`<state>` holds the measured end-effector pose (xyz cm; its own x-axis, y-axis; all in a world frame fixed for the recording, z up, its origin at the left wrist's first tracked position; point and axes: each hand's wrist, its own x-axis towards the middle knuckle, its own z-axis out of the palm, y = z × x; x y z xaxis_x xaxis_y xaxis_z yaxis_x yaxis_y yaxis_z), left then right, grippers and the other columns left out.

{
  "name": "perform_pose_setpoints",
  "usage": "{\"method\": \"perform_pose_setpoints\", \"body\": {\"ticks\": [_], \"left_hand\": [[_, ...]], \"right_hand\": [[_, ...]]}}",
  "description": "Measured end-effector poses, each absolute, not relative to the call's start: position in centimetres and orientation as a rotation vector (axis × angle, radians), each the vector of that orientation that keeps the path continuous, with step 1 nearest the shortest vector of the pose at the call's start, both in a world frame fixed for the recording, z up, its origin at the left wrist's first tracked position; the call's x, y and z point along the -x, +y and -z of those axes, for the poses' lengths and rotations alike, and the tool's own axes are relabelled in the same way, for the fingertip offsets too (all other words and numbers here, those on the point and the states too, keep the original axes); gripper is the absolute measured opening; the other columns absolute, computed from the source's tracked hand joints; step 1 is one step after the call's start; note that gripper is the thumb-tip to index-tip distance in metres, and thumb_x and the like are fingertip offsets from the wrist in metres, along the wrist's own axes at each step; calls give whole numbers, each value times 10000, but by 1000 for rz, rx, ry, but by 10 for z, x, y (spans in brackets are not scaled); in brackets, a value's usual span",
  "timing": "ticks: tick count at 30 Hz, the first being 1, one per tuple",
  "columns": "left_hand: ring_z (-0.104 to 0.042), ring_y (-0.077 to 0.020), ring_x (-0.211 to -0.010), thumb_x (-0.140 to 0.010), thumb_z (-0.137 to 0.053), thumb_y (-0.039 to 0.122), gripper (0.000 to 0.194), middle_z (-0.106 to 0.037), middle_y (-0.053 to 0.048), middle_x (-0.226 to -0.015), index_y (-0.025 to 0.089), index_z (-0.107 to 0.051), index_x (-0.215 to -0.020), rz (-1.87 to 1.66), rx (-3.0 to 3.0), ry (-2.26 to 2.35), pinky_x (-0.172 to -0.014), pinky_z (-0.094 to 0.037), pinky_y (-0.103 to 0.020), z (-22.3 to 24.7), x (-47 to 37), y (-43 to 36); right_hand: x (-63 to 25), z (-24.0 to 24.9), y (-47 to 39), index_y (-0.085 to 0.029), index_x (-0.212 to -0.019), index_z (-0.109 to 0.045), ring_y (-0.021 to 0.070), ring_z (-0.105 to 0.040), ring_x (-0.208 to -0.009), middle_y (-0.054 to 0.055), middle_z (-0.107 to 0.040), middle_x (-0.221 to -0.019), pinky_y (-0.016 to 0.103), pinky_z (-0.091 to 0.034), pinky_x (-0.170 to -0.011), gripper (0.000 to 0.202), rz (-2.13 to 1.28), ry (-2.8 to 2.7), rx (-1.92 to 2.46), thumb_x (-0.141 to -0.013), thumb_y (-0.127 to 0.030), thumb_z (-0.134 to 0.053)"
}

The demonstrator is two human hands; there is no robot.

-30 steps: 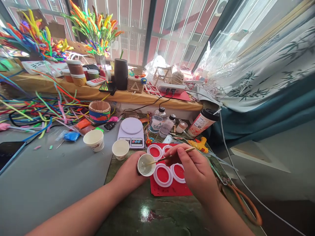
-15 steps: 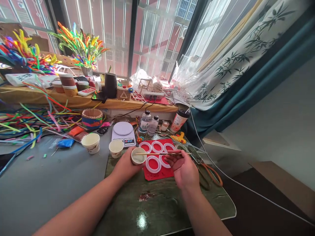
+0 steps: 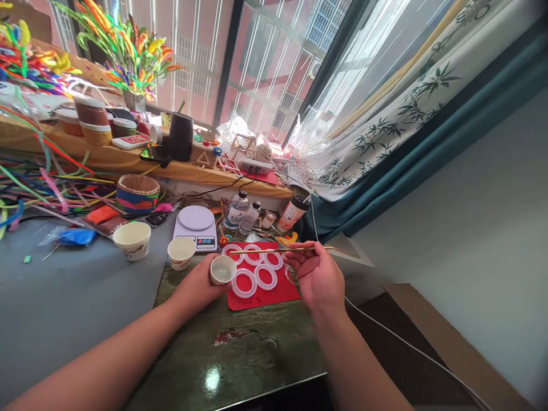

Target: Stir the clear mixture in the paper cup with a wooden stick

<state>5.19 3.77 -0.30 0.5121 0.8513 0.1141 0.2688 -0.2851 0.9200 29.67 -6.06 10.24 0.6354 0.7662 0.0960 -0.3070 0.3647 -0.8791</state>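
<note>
My left hand [image 3: 199,286] is wrapped round a small paper cup [image 3: 223,272] with clear liquid in it, tilted toward me. A thin wooden stick [image 3: 268,251] is pinched between the thumb and fingers of my right hand [image 3: 320,278]. It lies nearly level, its far tip just above the cup's rim. Several whitish ring-shaped molds [image 3: 244,295] rest on a red mat [image 3: 274,295] beyond and between my hands. Part of the mat's right side is hidden by my right hand.
Left of the cup stand another paper cup [image 3: 181,264], a stack of paper cups [image 3: 132,253] and a kitchen scale [image 3: 196,229]. Behind are two clear bottles [image 3: 236,214], a lidded drink cup [image 3: 293,214] and a yellow glue gun [image 3: 287,240]. A white cable [image 3: 398,329] hangs at right.
The stick's tip has come from over the cup's opening to just above its far rim. The view has turned, so the table things appear further left.
</note>
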Motion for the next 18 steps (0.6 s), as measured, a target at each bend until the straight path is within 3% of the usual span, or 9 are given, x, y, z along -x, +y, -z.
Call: {"method": "perform_pose_setpoints", "body": {"ticks": [18], "left_hand": [[-809, -379, -1177, -771, -827, 448, 528, -848, -100, -1271, 248, -671, -1234, -730, -1803, 942, -1004, -651, -483, -5, -53, 39]], "right_hand": [[-293, -142, -63, -224, -859, -722, 228, -834, -706, 55, -866, -835, 370, -728, -672, 263, -614, -637, 934, -994, -444, -774]]}}
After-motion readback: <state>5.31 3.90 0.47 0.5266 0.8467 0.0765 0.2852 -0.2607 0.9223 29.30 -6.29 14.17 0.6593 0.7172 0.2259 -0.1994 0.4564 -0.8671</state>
